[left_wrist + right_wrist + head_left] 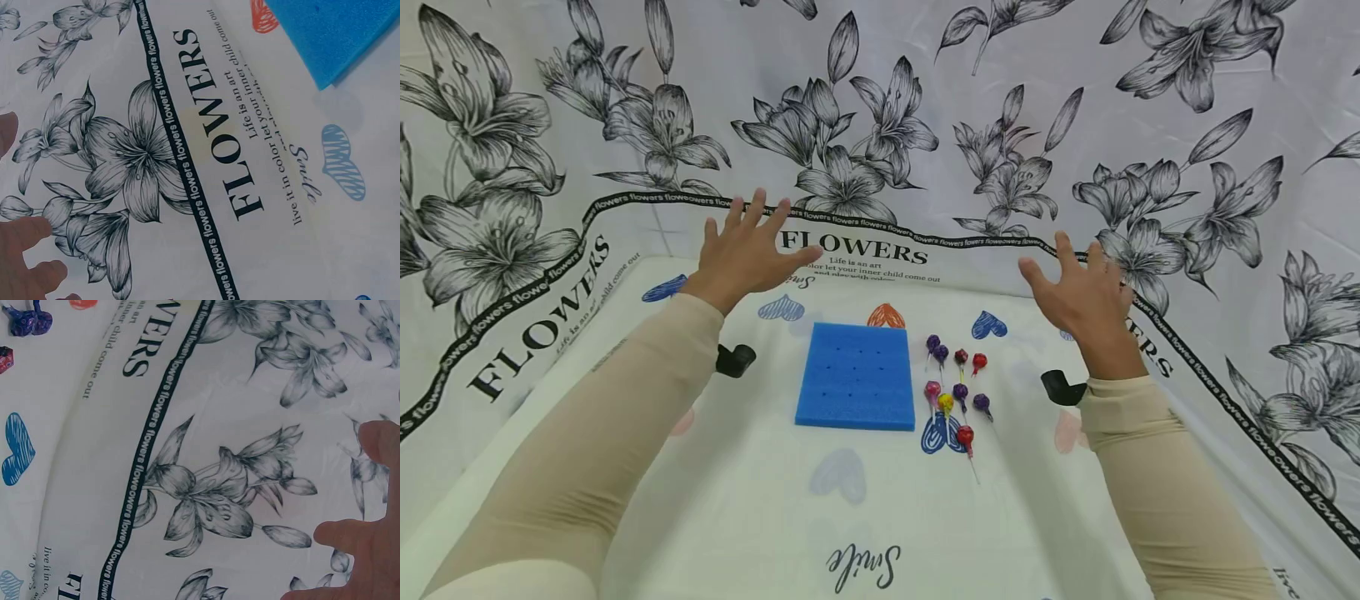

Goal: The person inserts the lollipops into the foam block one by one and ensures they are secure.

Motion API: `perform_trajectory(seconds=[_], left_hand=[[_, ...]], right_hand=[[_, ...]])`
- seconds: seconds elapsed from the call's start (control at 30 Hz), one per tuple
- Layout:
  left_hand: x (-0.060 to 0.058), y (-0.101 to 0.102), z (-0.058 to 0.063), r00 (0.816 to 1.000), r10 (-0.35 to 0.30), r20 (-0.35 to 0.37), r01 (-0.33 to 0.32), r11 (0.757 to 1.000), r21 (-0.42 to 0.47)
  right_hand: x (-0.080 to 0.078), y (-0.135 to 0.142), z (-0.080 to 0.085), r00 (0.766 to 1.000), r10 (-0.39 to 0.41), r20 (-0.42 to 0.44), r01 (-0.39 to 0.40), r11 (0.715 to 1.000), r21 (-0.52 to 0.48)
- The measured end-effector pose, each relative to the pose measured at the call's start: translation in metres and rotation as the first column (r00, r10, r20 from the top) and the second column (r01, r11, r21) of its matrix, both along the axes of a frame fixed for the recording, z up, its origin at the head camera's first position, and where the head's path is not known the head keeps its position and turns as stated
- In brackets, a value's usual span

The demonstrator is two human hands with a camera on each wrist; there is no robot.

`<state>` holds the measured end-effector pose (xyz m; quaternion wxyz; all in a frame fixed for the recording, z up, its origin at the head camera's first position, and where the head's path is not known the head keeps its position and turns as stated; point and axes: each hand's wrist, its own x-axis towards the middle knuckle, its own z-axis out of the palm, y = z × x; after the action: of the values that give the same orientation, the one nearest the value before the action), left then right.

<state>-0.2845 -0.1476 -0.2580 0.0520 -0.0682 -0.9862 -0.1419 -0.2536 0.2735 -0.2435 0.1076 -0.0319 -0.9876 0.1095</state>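
Both hands are raised over the far part of the table with fingers spread, holding nothing. In the head view my left hand (745, 254) is up and left of a blue foam block (856, 377), whose top has several small holes. My right hand (1081, 296) is up and right of a loose group of wrapped lollipops. Among these are a yellow lollipop (946, 403), a pink lollipop (932, 390), a red lollipop (966, 437) nearest me and a purple lollipop (982, 403). Fingers of the left hand (28, 262) and right hand (369, 537) enter the wrist views at the edges.
A white cloth (737, 517) printed with hearts and words covers the table. Behind it hangs a flower-printed curtain (1000, 50) with a black lettered border. Dark wrist-camera pieces (735, 360) show beside the sleeves.
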Motion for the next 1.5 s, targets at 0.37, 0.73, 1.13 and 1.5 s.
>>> perform_trajectory(seconds=[0.37, 0.73, 1.13, 1.5], left_hand=[[0.017, 0.000, 0.011, 0.995, -0.019, -0.093, 0.032, 0.990, 0.135], [0.041, 0.001, 0.005, 0.962, -0.088, -0.257, 0.179, 0.916, 0.358], [0.058, 0.010, -0.023, 0.953, -0.126, -0.276, 0.262, 0.799, 0.541], [0.065, 0.018, -0.061, 0.959, -0.176, -0.221, 0.278, 0.723, 0.633]], right_hand=[[0.015, -0.004, 0.009, 0.997, 0.032, -0.064, -0.033, 0.999, -0.009], [0.024, -0.003, 0.007, 0.993, 0.061, -0.104, -0.063, 0.998, -0.013], [0.030, -0.007, -0.001, 0.990, 0.060, -0.124, -0.062, 0.998, -0.011], [0.032, -0.007, -0.005, 0.986, 0.084, -0.144, -0.086, 0.996, -0.009]])
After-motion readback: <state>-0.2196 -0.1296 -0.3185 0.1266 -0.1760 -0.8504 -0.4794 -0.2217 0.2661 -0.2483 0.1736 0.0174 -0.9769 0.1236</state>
